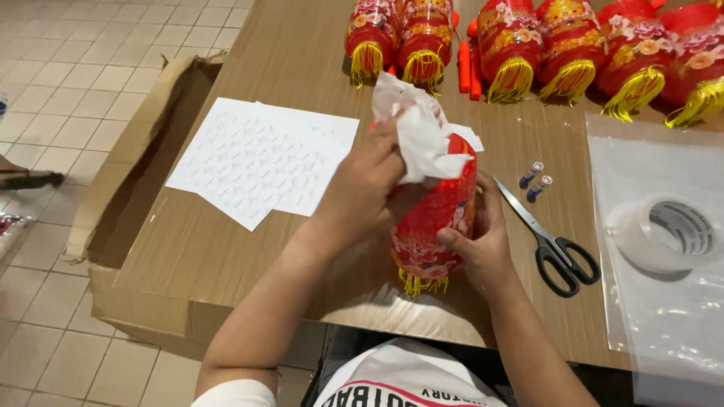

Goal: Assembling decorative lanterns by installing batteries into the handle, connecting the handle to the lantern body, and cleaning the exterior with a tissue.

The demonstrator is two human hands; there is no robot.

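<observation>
A red lantern with flower print and a yellow tassel fringe lies tilted over the wooden table's front part. My right hand grips its lower side. At the lantern's top end my left hand pinches a crumpled white tissue paper that sticks out from the lantern's opening.
Several more red lanterns lie along the table's back. White sticker sheets sit at left, black-handled scissors and two small batteries at right. A tape roll rests on clear plastic bags. An open cardboard box stands left of the table.
</observation>
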